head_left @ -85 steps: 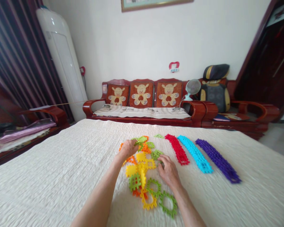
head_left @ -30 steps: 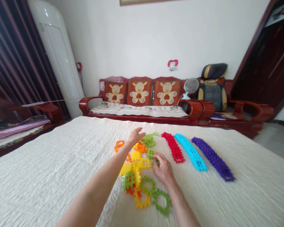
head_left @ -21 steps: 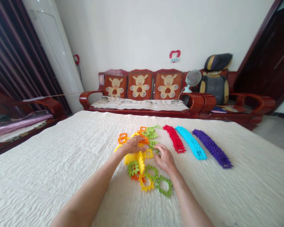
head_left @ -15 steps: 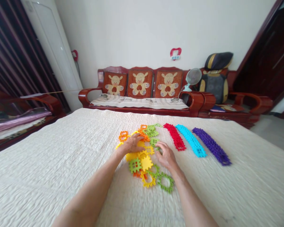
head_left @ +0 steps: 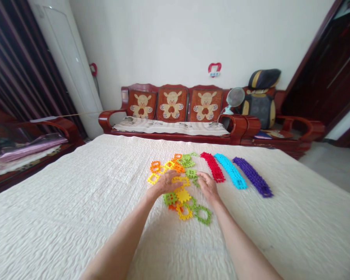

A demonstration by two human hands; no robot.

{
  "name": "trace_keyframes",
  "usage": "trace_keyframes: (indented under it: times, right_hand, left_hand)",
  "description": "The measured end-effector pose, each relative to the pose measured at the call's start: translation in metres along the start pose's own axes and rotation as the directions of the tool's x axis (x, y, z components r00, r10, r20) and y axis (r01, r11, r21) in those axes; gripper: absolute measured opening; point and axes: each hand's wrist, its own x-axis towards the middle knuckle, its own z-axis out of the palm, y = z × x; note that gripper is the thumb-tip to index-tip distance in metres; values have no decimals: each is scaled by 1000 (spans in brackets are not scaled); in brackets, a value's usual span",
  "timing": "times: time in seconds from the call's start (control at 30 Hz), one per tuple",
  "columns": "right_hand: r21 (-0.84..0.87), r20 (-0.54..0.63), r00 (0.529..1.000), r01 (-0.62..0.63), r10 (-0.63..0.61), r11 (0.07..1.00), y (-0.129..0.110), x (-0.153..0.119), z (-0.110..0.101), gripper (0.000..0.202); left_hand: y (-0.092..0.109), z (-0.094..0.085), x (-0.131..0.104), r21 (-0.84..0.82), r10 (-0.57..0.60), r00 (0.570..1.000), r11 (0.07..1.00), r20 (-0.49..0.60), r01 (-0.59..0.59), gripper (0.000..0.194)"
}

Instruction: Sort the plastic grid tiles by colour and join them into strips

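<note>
My left hand (head_left: 165, 183) rests over yellow interlocking plastic tiles (head_left: 183, 180), thumb and fingers apart and pointing right; its palm hides some pieces. Just right of the pile, my right hand (head_left: 208, 187) has loosely bent, parted fingers near a green window tile (head_left: 191, 174). No piece shows in its grasp. Close to my left hand lie another green window tile (head_left: 170, 198) and a solid yellow tile (head_left: 183, 195). Nearer me are a yellow frame (head_left: 184, 212) and a green frame (head_left: 203, 215). Orange tiles (head_left: 155, 167) and light green tiles (head_left: 187, 160) lie at the far side.
Joined rows of red tiles (head_left: 212, 167), light blue tiles (head_left: 230, 171) and purple tiles (head_left: 252, 177) lie to the right. Everything rests on a quilted cream cover (head_left: 76, 202). Beyond its far edge stand a wooden sofa (head_left: 163, 136) and a small fan (head_left: 235, 97).
My left hand has drawn slightly nearer and right, uncovering yellow frames at the far left of the pile. The large yellow pieces under it are now mostly hidden. The view has shifted a little.
</note>
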Motion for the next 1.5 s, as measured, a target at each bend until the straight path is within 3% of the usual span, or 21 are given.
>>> trace_keyframes:
  times: [0.1, 0.2, 0.27, 0.37, 0.47, 0.7, 0.83, 1.03, 1.17, 1.5]
  right_hand:
    - [169, -4, 989, -147, 150, 974, -6, -10, -13, 40]
    - [190, 65, 984, -173, 163, 966, -15, -36, -31, 42]
    - [112, 172, 979, -132, 112, 985, -23, -59, -42, 40]
    - [-67, 298, 955, 25, -4, 997, -36, -89, -51, 40]
    - [-173, 373, 925, 154, -80, 973, -45, -102, -51, 43]
    - [-271, 457, 878, 286, -139, 919, -49, -100, -45, 55]
    - [-280, 453, 880, 294, -144, 914, -49, -100, -45, 50]
    - [-275, 286, 943, 251, -171, 928, -38, -96, -40, 41]
    - [-257, 239, 948, 269, -209, 928, -36, -92, -29, 40]
    - [-224, 361, 901, 333, -239, 916, -38, -91, -4, 49]
  left_hand:
    - [0, 3, -16, 25, 23, 1000, 999, -13, -23, 31]
    - [-11, 10, -26, 26, -16, 993, 999, -119, 19, 25]
    - [-19, 15, -29, -3, 15, 983, 1000, -183, -16, 23]
    - [-26, 20, -26, -24, 63, 973, 997, -224, -70, 24]
    - [-29, 21, -21, 5, 69, 972, 998, -225, -70, 24]
    - [-29, 21, -21, 9, 61, 968, 998, -244, -61, 24]
    - [-30, 19, -21, -41, 41, 964, 998, -262, -53, 24]
    - [-31, 20, -19, -43, 55, 966, 997, -251, -68, 22]
    - [-30, 20, -19, -40, 58, 963, 997, -262, -70, 22]
    - [-16, 13, -22, -48, 11, 962, 999, -271, -25, 20]
